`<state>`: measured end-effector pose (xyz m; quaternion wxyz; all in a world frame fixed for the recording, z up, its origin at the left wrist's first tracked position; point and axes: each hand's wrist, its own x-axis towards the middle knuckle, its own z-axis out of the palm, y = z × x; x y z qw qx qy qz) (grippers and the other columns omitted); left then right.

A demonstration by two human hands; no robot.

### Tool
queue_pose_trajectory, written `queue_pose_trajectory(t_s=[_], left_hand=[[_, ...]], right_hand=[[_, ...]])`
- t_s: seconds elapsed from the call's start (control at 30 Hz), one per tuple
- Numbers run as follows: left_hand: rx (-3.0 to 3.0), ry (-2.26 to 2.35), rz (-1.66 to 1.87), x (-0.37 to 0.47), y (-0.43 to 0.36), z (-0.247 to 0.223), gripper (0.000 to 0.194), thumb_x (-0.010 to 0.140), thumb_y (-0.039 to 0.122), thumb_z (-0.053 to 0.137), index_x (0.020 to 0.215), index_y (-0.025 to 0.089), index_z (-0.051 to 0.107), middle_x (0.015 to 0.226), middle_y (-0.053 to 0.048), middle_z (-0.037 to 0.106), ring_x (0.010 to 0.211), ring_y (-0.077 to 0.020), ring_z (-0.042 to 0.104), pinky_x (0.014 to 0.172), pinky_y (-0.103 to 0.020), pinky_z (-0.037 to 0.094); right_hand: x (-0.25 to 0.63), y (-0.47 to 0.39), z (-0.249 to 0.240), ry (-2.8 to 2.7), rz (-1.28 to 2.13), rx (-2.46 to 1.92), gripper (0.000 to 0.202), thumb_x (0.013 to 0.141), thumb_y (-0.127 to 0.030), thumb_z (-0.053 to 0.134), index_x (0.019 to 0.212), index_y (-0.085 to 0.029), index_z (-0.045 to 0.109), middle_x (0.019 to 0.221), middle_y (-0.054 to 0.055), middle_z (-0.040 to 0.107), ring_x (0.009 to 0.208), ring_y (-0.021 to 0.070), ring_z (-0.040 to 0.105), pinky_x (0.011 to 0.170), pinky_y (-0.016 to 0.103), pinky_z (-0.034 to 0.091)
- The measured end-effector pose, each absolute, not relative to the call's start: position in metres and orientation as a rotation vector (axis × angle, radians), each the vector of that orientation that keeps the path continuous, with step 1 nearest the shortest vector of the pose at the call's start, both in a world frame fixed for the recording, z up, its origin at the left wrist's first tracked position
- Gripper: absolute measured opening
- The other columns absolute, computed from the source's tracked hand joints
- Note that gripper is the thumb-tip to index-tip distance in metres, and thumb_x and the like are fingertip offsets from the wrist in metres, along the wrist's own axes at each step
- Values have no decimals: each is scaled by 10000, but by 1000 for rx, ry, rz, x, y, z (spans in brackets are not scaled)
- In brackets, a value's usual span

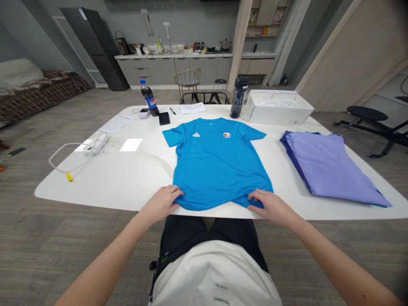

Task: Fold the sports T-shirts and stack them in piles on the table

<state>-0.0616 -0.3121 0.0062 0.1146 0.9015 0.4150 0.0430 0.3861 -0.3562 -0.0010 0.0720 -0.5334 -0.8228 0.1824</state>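
Observation:
A blue short-sleeved T-shirt (216,165) lies spread front up on the white table (137,178), collar away from me and hem along the near edge. My left hand (163,202) is closed at the shirt's lower left corner, thumb and fingers on the hem. At the lower right corner, my right hand (269,205) is closed on the hem with its fingers curled in. Between the hands the hem is uneven, and a fold turns up near the right hand. The undersides of both grips are hidden.
Folded clothes (325,165), purple on top, lie at the right. A white box (279,108), a dark water bottle (239,97), a Pepsi bottle (149,98) and a phone (164,118) stand or lie toward the back. A power strip (95,143) with its cable lies left.

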Motion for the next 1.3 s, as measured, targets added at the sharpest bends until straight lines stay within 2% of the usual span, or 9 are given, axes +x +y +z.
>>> queue_pose_trajectory(t_s=[0.17,0.33,0.47,0.6,0.77,0.87,1.0,1.1,1.3], left_hand=[[2551,1389,591,-56,-313,-15,345,949,124,456,1220,235,637,1222,-81,669,1150,-240,626,1012,-399,511],[2370,1562,1091,-62,-321,18,233,939,154,460,938,211,686,1045,-76,689,1031,-215,663,968,-355,526],[2412,1426,685,-82,-327,47,263,908,199,462,893,229,723,939,-43,730,925,-209,685,884,-331,541],[2338,1264,232,-89,-331,45,327,904,246,473,1091,255,741,1038,-33,753,926,-215,701,844,-325,553],[2509,1309,383,-68,-321,17,326,1012,344,431,1158,241,703,1232,-84,684,1113,-251,657,982,-389,520],[2611,1521,419,-53,-311,2,360,1021,394,464,1277,215,644,1290,-129,648,1138,-297,641,978,-443,520],[2616,1636,408,-38,-292,-9,365,1042,408,438,1304,219,609,1230,-119,665,1092,-290,652,945,-444,531],[2627,1579,464,-22,-260,-10,342,1034,388,462,1303,230,604,1300,-117,631,1139,-281,630,973,-441,526],[2598,1598,575,18,-147,-16,371,1001,350,519,1344,221,581,1491,-142,497,1352,-315,512,1098,-476,473]], right_hand=[[387,-370,-9,-2468,401,-1643,255,1013,-265,452,1011,-233,704,980,80,711,912,261,659,823,391,495],[402,-380,14,-2299,567,-1649,299,1009,-342,450,1027,-223,723,1040,97,721,947,262,663,864,396,507],[414,-389,36,-2174,920,-1627,352,972,-481,529,1014,-220,760,985,80,750,868,237,661,798,351,507],[413,-387,30,-2156,1213,-1675,416,935,-562,563,973,-206,774,825,53,742,743,215,645,692,321,499],[400,-363,6,-2169,576,-1681,369,988,-492,507,1129,-214,706,1060,92,708,919,242,663,857,368,506],[395,-353,-2,-2253,343,-1738,324,1011,-468,479,1093,-226,679,1073,97,676,936,247,664,857,369,501],[392,-344,-6,-2250,319,-1868,324,1036,-482,430,968,-242,636,954,59,678,787,219,659,724,339,490],[386,-319,-7,-2207,329,-1848,315,1039,-486,427,983,-252,630,943,51,681,815,225,660,714,336,485],[372,-201,-16,-2057,241,-1637,288,1011,-471,484,1031,-242,656,1076,90,670,1074,269,626,980,400,483]])
